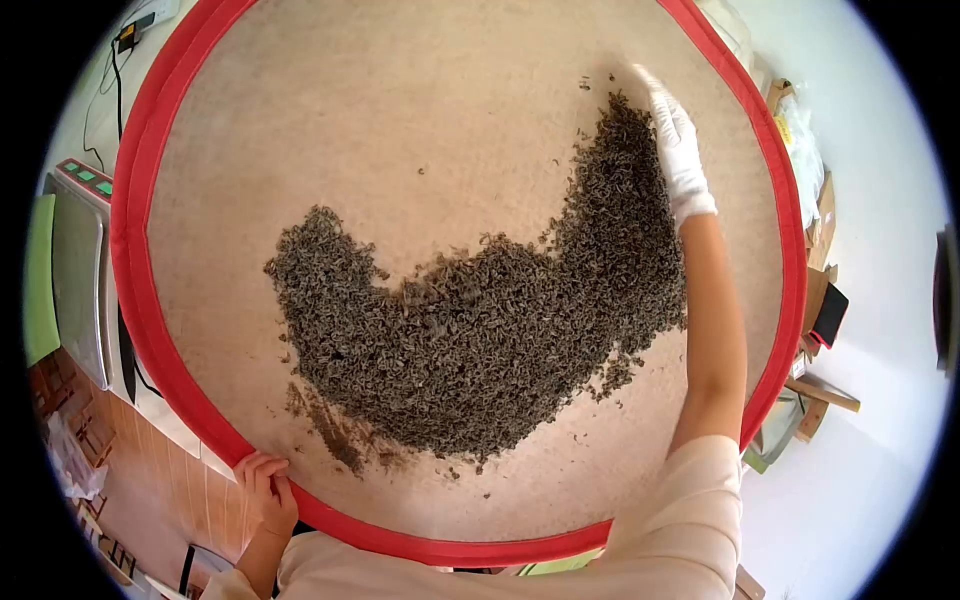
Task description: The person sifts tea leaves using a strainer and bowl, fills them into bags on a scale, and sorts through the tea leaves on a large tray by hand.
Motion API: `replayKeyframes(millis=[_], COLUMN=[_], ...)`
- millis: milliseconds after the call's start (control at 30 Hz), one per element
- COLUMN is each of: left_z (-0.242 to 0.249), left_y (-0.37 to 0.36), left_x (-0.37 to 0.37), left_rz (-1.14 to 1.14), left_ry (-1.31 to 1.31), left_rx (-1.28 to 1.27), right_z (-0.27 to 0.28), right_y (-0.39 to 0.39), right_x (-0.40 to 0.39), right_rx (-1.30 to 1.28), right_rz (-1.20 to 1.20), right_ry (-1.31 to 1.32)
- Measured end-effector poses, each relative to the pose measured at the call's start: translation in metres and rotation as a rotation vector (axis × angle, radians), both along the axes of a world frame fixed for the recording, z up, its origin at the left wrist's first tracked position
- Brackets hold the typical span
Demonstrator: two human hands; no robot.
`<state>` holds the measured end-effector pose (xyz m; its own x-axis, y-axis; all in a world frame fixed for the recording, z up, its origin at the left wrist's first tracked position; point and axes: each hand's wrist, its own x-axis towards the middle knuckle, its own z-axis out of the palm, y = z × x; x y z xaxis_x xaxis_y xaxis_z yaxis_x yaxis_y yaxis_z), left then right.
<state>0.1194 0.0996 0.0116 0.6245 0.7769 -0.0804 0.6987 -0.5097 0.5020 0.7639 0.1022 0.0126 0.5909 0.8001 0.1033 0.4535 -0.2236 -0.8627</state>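
A wide round tray (455,551) with a red cloth rim and a tan surface fills the middle of the view. Dark, curled dried leaves (460,350) lie on it in a curved heap, thicker toward the right. My right hand (676,150), in a white glove, rests flat along the heap's upper right edge, fingers stretched out and pointing up. Bare, my left hand (268,492) grips the red rim at the lower left, its fingers wrapped over the edge.
Left of the tray stands a scale (82,270) with green buttons, beside a green object (40,280) and a black cable (118,90). Cardboard pieces (822,225), a clear plastic bag (800,135) and a black-and-red object (830,315) are at the right.
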Motion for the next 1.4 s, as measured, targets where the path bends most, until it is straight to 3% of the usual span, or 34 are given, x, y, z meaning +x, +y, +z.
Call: replayKeyframes(millis=[33, 100, 167, 200, 233, 267, 300, 367, 400, 433, 500, 600, 633, 667, 700, 767, 833, 867, 933, 967, 1033, 1067, 1100, 1133, 1167, 1200, 1267, 1300, 1367, 1400], left_z=[0.000, 0.001, 0.000, 0.000, 0.001, 0.000, -0.002, -0.007, -0.007, -0.007, -0.005, -0.007, -0.009, -0.010, -0.007, 0.001, -0.001, -0.002, -0.002, -0.001, -0.003, -0.003, -0.005, -0.008, -0.009, -0.009, -0.006, -0.005, -0.002, -0.003], left_y=[0.000, 0.002, 0.001, 0.000, 0.001, 0.000, -0.002, -0.001, 0.000, 0.000, 0.000, -0.001, -0.001, -0.001, -0.002, -0.001, 0.001, -0.002, -0.001, 0.000, 0.000, 0.000, 0.000, 0.000, -0.001, -0.001, 0.000, 0.001, 0.000, 0.000], left_x=[0.000, -0.003, -0.005, -0.005, -0.004, -0.005, -0.006, -0.008, -0.007, -0.007, -0.009, -0.009, -0.011, -0.012, -0.009, -0.005, -0.010, -0.012, -0.010, -0.008, -0.008, -0.009, -0.011, -0.014, -0.014, -0.013, -0.010, -0.008, -0.006, -0.007], left_rz=[0.010, 0.020, -0.028, -0.026, -0.018, -0.012, -0.015, -0.005, -0.009, -0.001, 0.012, -0.020, -0.022, -0.021, -0.018, 0.040, 0.028, 0.000, -0.011, -0.019, -0.014, -0.005, -0.010, -0.020, -0.030, -0.038, -0.030, -0.036, -0.003, -0.004], left_ry=[0.005, 0.023, 0.021, 0.018, 0.045, 0.073, 0.068, 0.051, 0.053, 0.058, 0.069, 0.057, 0.050, 0.043, 0.045, 0.087, 0.076, 0.056, 0.068, 0.083, 0.068, 0.061, 0.057, 0.057, 0.054, 0.046, 0.025, 0.028, 0.061, 0.075], left_rx=[-0.016, -0.030, -0.031, -0.047, -0.043, -0.040, -0.054, -0.016, -0.009, -0.021, -0.032, -0.016, -0.014, -0.010, -0.005, -0.100, -0.084, -0.086, -0.081, -0.055, -0.061, -0.057, -0.062, -0.032, 0.000, -0.001, -0.008, -0.006, -0.021, -0.025], right_z=[-0.025, -0.058, -0.050, -0.037, -0.014, -0.030, -0.008, -0.038, -0.005, 0.005, 0.035, 0.013, -0.008, -0.029, -0.049, -0.071, -0.066, -0.050, -0.045, -0.052, -0.018, 0.005, 0.028, 0.041, 0.053, 0.029, -0.003, -0.026, -0.044, -0.056], right_y=[-0.007, -0.015, 0.001, 0.016, 0.010, -0.010, -0.014, -0.050, -0.053, -0.054, -0.034, -0.006, 0.015, 0.027, 0.036, 0.058, 0.063, 0.061, 0.032, 0.009, -0.024, -0.030, -0.031, -0.038, -0.047, -0.057, -0.087, -0.107, -0.113, -0.115], right_x=[0.040, 0.057, 0.008, -0.034, -0.054, -0.064, -0.092, -0.133, -0.146, -0.151, -0.128, -0.072, -0.035, -0.011, -0.002, -0.008, -0.057, -0.087, -0.140, -0.158, -0.159, -0.150, -0.141, -0.122, -0.084, -0.044, 0.047, 0.085, 0.068, 0.056], right_rx=[-0.093, -0.205, -0.339, -0.380, -0.502, -0.246, -0.330, -0.355, -0.457, -0.373, -0.525, -0.209, 0.025, 0.029, 0.036, -0.014, -0.095, -0.222, -0.237, -0.109, -0.305, -0.431, -0.428, -0.341, -0.469, -0.087, -0.228, -0.341, -0.383, -0.381], right_rz=[0.046, 0.099, 0.095, -0.166, 0.269, 0.515, 0.655, 0.883, 0.979, 0.948, 0.676, 0.071, 0.233, 0.167, 0.169, 0.108, 0.410, 0.579, 0.786, 0.803, 0.985, 0.894, 0.557, 0.224, 0.043, 0.070, 0.001, 0.026, 0.028, 0.095], right_ry=[-0.351, -0.742, -0.310, -0.051, -0.112, -0.079, 0.050, 0.416, 0.386, 0.577, 0.814, 0.151, -0.349, -0.594, -0.593, -1.051, -0.702, -0.676, -0.287, 0.070, 0.167, 0.440, 0.585, 0.452, 0.227, 0.069, -0.534, -0.662, -0.751, -0.605])
